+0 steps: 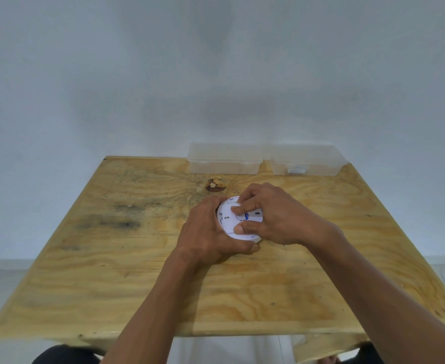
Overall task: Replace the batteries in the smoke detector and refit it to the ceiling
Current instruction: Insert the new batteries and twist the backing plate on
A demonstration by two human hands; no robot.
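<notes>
Now — smoke detector [228, 219] on table [137, 258] | left hand [205, 232] cups it | right hand [274, 216] fingers pinch its back

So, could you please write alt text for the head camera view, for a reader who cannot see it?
Two bare hands work on a round white smoke detector on a plywood table: the left hand cups its side while the right hand presses fingers onto its back, where something blue shows. Two clear plastic boxes sit at the far edge against a pale wall.
</notes>
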